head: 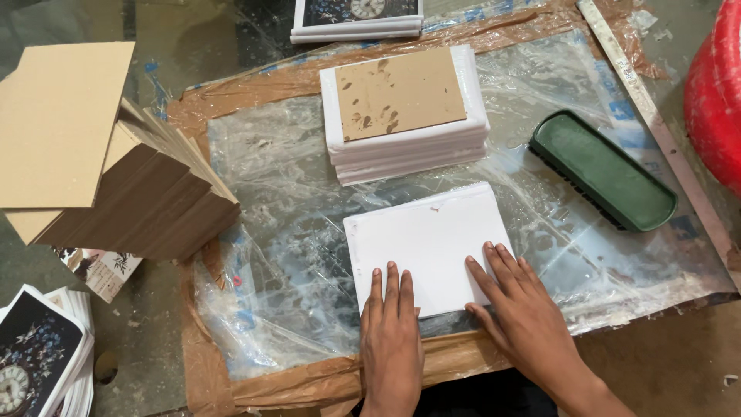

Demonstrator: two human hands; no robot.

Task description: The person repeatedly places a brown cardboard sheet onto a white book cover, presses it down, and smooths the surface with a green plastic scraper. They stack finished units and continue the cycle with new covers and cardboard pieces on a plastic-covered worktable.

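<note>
At the bottom centre of the frame my left hand (pixel 391 332) lay flat, fingers straight and pressed together, their tips resting on the near edge of the white sheet (pixel 428 245). Just to the right, my right hand (pixel 515 309) was flat too, fingers slightly fanned, bearing down on the sheet's lower right corner. Neither hand pinched anything.

The sheet sat just below the middle of the picture, on the crinkled clear plastic film (pixel 270 255) taped over the work surface with brown tape (pixel 309 382). I judged it light and thin, probably a paper-faced board: stiff enough to lie flat, but easy to crease at a corner. The film looked wet or smeared with glue, so I expected the sheet to slide or cling. I judged the free left and far edges the best places to take hold, lifting with fingertips under a corner rather than dragging it.

Farther up, a stack of white boards (pixel 409 150) stood near the top centre, its uppermost piece showing a stained brown cardboard back (pixel 401 94). To the right lay a dark green brush (pixel 606 171), back upward, and beyond it a metal ruler (pixel 648 108). On the left a fanned pile of brown cardboard pieces (pixel 116 170) rose, with printed clock-face covers (pixel 35 359) at the lower left.
</note>
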